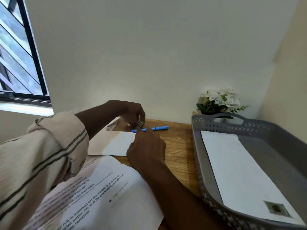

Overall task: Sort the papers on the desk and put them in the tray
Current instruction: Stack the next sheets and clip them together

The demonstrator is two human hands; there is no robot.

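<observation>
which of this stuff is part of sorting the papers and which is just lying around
Part of the job: grey tray; white envelope in it; printed sheet; white paper by the right hand; beige paper.

Lying about: blue pen; white flowers; small shiny thing in the left hand.

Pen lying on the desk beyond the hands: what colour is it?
Blue. The pen shows best in the head view, the only one here.
</observation>
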